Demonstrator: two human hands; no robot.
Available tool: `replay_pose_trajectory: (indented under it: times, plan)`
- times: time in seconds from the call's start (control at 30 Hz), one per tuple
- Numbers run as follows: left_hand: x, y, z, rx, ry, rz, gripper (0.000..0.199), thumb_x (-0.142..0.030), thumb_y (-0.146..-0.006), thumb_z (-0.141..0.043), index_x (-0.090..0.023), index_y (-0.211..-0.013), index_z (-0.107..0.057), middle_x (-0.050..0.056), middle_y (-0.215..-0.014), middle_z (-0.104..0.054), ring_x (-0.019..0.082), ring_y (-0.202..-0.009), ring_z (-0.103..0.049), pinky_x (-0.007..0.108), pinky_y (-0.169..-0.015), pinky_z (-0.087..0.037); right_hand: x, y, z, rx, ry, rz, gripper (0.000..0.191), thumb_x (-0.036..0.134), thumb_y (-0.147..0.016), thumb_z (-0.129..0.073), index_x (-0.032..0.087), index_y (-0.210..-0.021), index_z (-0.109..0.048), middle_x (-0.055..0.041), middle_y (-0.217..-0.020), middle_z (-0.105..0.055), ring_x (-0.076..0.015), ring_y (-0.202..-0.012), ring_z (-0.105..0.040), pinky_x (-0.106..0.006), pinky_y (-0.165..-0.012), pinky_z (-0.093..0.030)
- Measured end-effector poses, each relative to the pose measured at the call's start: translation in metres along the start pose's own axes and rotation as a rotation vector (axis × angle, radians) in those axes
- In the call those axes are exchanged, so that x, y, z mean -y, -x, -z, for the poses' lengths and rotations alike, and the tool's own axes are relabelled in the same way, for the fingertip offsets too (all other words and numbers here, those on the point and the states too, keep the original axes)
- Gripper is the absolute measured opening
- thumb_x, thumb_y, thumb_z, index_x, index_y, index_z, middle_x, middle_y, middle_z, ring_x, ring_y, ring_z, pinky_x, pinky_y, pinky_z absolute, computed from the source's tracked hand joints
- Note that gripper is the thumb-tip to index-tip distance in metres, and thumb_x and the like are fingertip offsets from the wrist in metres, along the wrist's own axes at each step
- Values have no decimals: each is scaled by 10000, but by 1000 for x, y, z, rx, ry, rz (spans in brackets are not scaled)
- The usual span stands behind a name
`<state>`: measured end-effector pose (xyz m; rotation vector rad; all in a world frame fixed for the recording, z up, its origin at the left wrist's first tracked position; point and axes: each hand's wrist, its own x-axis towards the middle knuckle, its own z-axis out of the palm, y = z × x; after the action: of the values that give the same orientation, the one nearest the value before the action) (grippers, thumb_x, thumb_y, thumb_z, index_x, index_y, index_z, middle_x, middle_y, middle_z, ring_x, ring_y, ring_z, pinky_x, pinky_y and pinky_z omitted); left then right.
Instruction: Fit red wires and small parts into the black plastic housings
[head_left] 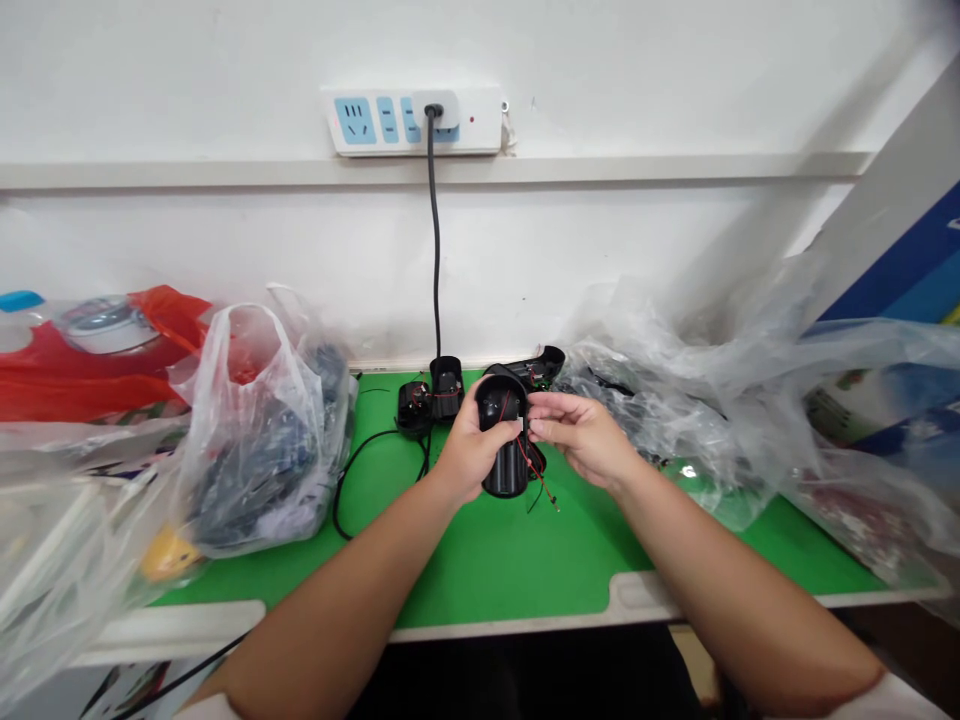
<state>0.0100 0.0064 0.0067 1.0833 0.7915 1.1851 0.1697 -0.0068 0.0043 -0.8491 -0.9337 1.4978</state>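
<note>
A black plastic housing is being held upright just above the green-topped bench, with thin red wires trailing from it. The left hand is grasping the housing, its fingers clenched around the body. The right hand is positioned just beside it with its fingers part-open; contact with the housing cannot be confirmed.

Further black housing parts are standing on the bench behind the hands, and a black cable is looping across it. On the left, a clear plastic bag is holding dark parts, which are not identifiable through the film. Crumpled clear plastic is heaped on the right. A black power cord is rising to a white power strip on the wall.
</note>
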Motion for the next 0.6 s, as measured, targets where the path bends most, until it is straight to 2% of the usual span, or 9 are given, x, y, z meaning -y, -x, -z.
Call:
replay_pose_trajectory:
  times: [0.13, 0.27, 0.6]
  plan:
    - [-4, 1, -1, 31, -145, -152, 544, -131, -657, -682, -266, -1159, -522, 25, -1082, -584, 205, -1010, -552, 369, -929, -428, -3, 0, -1, -55, -66, -52, 317, 173, -534, -832, 177, -825, -707, -7, -759, -692, -103, -663, -639, -257, -688, -539]
    - [-8, 3, -2, 38, -236, -282, 480, -110, -656, -671, -236, -1106, -557, 32, -1103, -576, 209, -1063, -527, 358, -991, -369, -4, 0, -1, -104, -79, -62, 337, 152, -510, -839, 173, -816, -698, -8, -719, -693, -107, -631, -642, -256, -666, -545]
    - [1, -2, 3, 0, -173, -166, 554, -129, -671, -665, -271, -1183, -507, 23, -1138, -569, 207, -1087, -515, 341, -964, -387, -1, 1, -1, -122, 29, 16, 408, 176, -501, -842, 159, -873, -672, -49, -805, -714, -158, -710, -672, -331, -700, -579]
